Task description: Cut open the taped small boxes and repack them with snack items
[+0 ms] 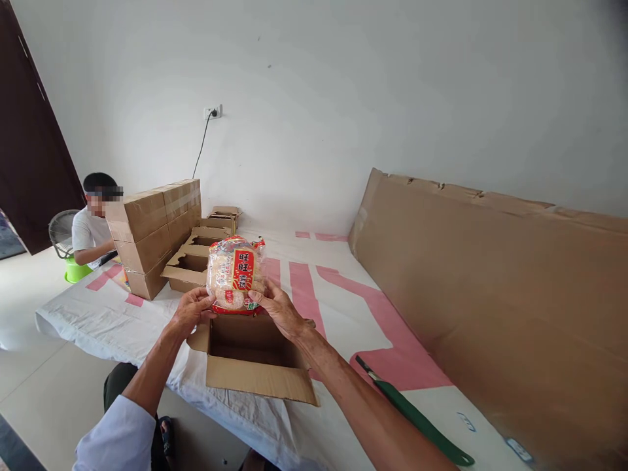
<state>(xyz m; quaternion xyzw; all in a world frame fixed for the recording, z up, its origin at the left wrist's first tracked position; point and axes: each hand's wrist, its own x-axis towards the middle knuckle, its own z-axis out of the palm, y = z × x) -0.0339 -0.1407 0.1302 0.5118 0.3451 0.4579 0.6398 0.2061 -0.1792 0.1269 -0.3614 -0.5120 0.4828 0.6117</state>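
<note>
Both hands hold up a clear and red bag of rice crackers (pixel 235 275), its printed front toward me. My left hand (pixel 190 311) pinches its lower left corner, and my right hand (pixel 280 307) grips the lower right side with the thumb on the front. Just beneath the bag, an open cardboard box (pixel 262 376) rests on the covered table with its near flap folded out toward me. The part of its inside that shows holds nothing I can see; the bag and my right hand hide its far edge.
Closed cartons (pixel 144 245) are stacked at the left, with several open boxes (pixel 189 261) beside them. A green-handled knife (pixel 417 415) lies right of my right forearm. A large cardboard sheet (pixel 490 281) leans along the wall. Another person (pixel 91 229) sits beyond the cartons near a fan (pixel 63 232).
</note>
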